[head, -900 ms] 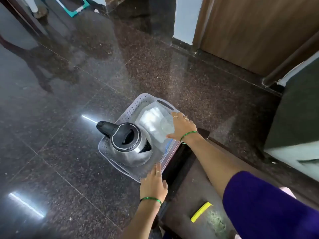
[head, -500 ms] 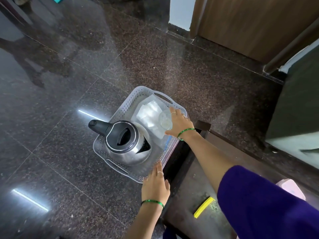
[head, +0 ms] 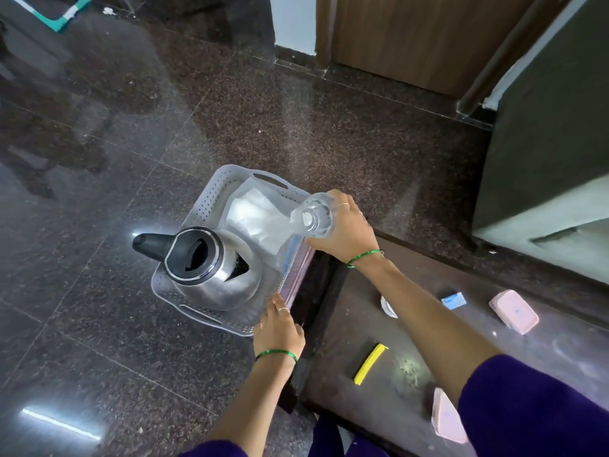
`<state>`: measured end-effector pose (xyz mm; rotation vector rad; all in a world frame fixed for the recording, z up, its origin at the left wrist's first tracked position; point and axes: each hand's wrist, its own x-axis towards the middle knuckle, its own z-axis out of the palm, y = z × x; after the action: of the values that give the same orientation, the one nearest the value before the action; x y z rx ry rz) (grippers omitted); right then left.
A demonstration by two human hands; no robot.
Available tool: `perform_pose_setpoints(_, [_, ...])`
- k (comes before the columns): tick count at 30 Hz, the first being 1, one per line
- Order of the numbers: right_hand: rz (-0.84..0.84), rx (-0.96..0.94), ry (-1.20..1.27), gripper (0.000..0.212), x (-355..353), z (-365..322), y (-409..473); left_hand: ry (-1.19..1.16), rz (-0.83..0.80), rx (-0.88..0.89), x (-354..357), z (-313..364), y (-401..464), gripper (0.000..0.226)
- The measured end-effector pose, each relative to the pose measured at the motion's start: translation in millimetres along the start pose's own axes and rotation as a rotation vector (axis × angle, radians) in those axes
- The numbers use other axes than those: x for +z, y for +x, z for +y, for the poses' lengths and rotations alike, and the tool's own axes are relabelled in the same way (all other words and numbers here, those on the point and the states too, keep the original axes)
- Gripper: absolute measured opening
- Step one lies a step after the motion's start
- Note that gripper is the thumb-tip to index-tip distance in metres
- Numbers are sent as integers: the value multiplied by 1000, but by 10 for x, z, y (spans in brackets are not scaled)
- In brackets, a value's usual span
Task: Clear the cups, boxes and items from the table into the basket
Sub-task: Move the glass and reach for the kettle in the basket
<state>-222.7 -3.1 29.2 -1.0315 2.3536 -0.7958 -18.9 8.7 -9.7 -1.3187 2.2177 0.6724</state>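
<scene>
A pale perforated basket (head: 204, 206) stands on the dark floor beside the table. Inside it are a steel kettle (head: 211, 272) with a black lid and a clear lidded box (head: 253, 216) of white sheets. My right hand (head: 346, 229) grips a clear glass (head: 311, 219), tipped on its side above the basket's right rim. My left hand (head: 278, 331) rests on the basket's near right corner. On the dark table (head: 346, 324) lie a yellow strip (head: 370, 362), a small blue box (head: 454, 300), a pink box (head: 514, 311), another pink box (head: 445, 415) and a white round item (head: 387, 306).
A wooden door (head: 412, 37) and white wall stand at the back. A dark cabinet (head: 553, 133) rises at the right, close behind the table. Glossy granite floor (head: 99, 192) spreads to the left of the basket. A teal frame (head: 59, 18) lies far left.
My right hand has lifted the glass up from inside the basket and tipped it, open end facing the camera. The view has shifted so more of the table shows. My left hand stays on the basket.
</scene>
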Motion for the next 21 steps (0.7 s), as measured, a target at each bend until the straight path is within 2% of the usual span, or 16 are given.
perform_pose_setpoints(3, [110,36,64,77,-267,210,-226,36,-18,-8,-28,24,-2,76])
perform_pose_setpoints(8, [215,153,78,83,-670,767,-762,-26,-64,-98,-39,148,23,75])
perform_pose_setpoints(12, [219,293,25,78,-928,1271,-1313,-96,-35,-167,15,305,106,62])
perform_pose_setpoints(17, [265,413,33,75,-1205,1945,-2010,-82,-28,-212,90,373,136,70])
perform_pose_setpoints(21, [333,519,56,80,-1387,2409,-2470,-46,36,-241,214,595,21,59])
